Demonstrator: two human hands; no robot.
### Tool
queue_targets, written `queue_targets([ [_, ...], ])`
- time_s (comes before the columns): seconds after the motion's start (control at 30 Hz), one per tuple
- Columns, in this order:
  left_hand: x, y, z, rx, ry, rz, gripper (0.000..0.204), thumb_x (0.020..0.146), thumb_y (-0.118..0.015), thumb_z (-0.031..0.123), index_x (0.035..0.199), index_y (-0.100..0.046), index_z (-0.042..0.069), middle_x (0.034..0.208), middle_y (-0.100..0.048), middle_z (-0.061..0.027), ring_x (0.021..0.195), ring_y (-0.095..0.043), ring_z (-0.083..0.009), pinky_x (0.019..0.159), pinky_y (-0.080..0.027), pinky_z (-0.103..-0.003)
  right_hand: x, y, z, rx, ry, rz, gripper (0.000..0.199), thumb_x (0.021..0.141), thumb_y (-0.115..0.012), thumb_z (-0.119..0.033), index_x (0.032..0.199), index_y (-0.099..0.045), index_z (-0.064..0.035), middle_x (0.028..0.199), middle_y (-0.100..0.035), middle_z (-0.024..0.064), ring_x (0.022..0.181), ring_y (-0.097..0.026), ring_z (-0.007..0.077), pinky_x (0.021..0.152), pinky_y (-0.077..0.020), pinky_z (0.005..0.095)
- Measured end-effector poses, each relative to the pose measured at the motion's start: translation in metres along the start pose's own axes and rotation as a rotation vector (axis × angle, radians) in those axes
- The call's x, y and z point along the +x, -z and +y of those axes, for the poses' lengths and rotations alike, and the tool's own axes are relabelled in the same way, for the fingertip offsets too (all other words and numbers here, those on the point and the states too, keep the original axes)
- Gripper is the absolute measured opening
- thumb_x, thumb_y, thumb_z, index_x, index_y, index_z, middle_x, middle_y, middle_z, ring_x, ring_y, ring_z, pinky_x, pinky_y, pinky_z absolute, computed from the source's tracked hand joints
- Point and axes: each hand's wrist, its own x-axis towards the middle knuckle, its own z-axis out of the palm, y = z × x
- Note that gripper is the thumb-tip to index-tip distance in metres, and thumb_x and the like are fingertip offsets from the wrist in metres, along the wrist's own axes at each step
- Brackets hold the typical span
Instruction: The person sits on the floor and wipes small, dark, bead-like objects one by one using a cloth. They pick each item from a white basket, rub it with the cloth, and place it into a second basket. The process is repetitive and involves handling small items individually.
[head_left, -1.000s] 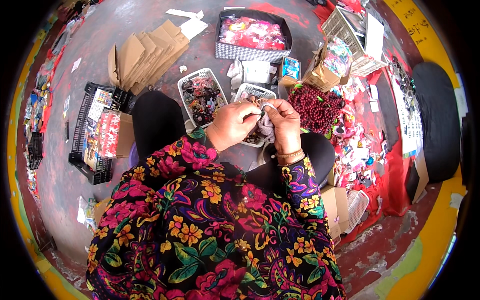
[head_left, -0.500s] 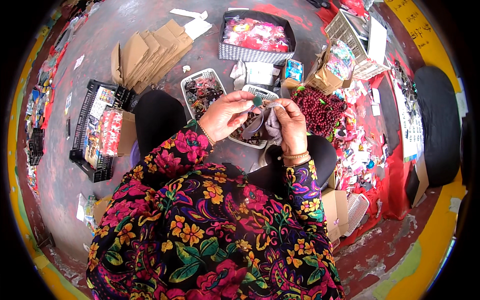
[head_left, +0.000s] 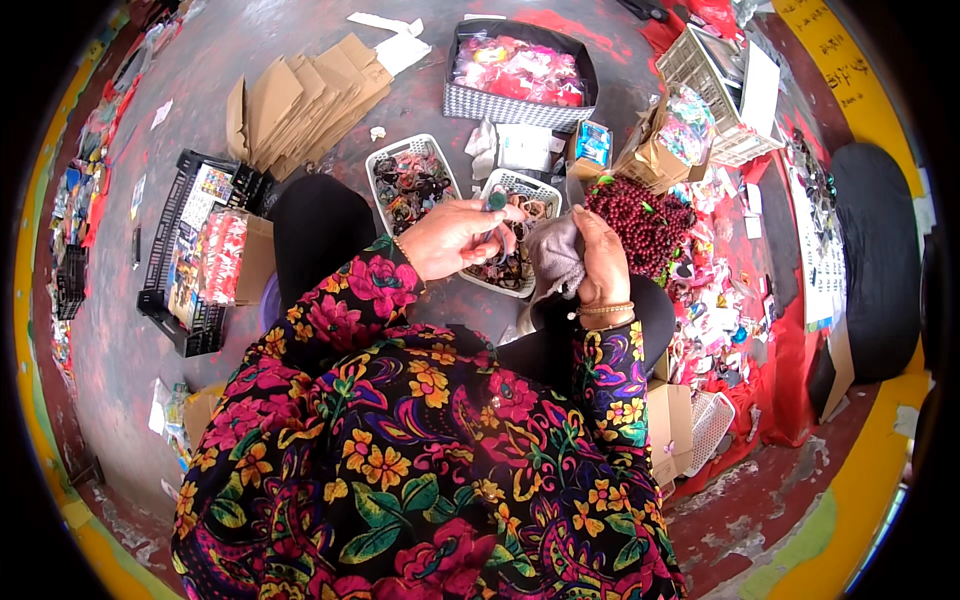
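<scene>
My left hand [head_left: 450,238] is closed in a pinch on a thin band with a small dark green round piece [head_left: 496,201] at its top. To the right, my right hand [head_left: 602,258] grips a greyish-mauve cloth [head_left: 558,256] that hangs down toward my knee. Below and beyond both hands stands a white plastic basket [head_left: 548,192], filled with dark and brown bands that look like hair ties. A second white basket [head_left: 375,190] of similar small pieces sits just left of it.
Dark red berry-like strands [head_left: 640,225] lie right of my hands, near an open carton [head_left: 640,165]. A patterned bin [head_left: 520,108] of pink packets stands ahead. Folded cardboard [head_left: 300,105] and a black crate [head_left: 205,335] are on the left. Loose colourful pieces cover the floor at right.
My hands have moved apart. The right hand has shifted slightly right and down with the cloth, which is more spread out. The left hand has tilted the green piece upright, slightly left.
</scene>
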Motion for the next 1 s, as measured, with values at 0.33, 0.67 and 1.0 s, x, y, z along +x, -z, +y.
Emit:
queue_targets([
  [0.33,-0.005,0.001,0.007,0.313,0.159,-0.151,0.028,0.092,-0.041,0.02,0.094,-0.055,-0.004,0.06,-0.054,-0.0071,0.042,-0.037,-0.006,0.039,-0.027,-0.018,-0.011,0.001,-0.006,-0.111,0.066,-0.444,0.03,0.083,-0.051,0.002,0.113,-0.054,0.0009,0.107,-0.056,0.0031,0.095,-0.052,0.0115,0.084,-0.0413,0.0246],
  [0.67,-0.006,-0.024,0.004,0.563,0.108,-0.218,0.019,0.091,-0.039,0.015,0.085,-0.051,0.001,0.06,-0.054,-0.0059,0.045,-0.045,-0.0071,0.039,-0.031,-0.019,-0.012,-0.013,0.026,-0.262,0.262,-0.299,0.013,0.083,-0.058,-0.002,0.095,-0.062,-0.0027,0.083,-0.059,-0.0029,0.072,-0.048,0.0021,0.063,-0.0414,0.0167],
  [1.0,-0.01,-0.023,0.009,0.588,0.046,-0.327,0.028,0.094,-0.039,0.022,0.087,-0.054,0.0,0.057,-0.054,-0.0039,0.043,-0.035,-0.0032,0.041,-0.028,-0.017,-0.005,-0.008,0.015,0.166,0.06,-0.181,0.008,0.086,-0.052,-0.003,0.09,-0.059,-0.0024,0.084,-0.063,0.0034,0.071,-0.058,0.009,0.063,-0.0476,0.0205],
])
